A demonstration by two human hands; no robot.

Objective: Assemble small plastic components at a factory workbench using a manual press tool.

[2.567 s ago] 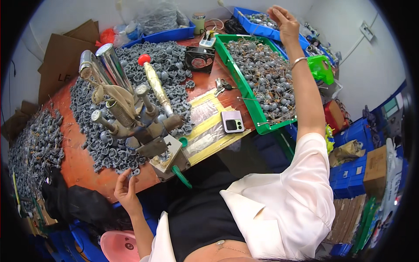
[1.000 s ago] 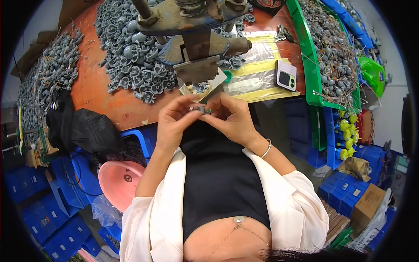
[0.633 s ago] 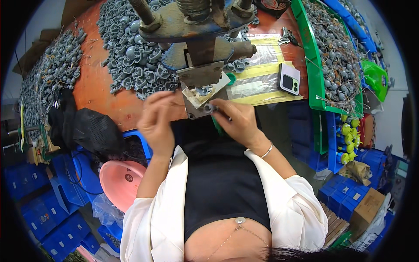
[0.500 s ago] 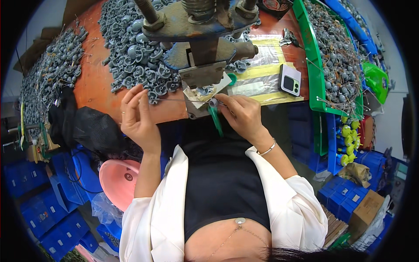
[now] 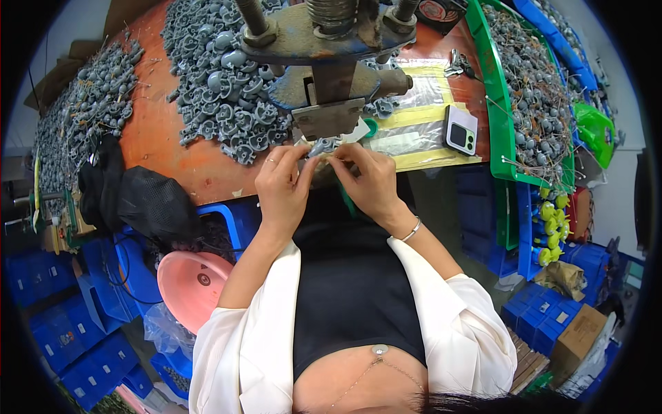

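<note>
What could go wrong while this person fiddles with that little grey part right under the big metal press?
Both the left hand and right hand pinch the small grey part just below the press, so fingers might get caught if it came down. The part could also slip and fall off the table edge. The phone lies near the table edge and might get knocked off.

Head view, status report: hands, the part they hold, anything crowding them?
Left hand and right hand both pinch small grey part. Held just below press fixture. Grey parts pile close left.
</note>
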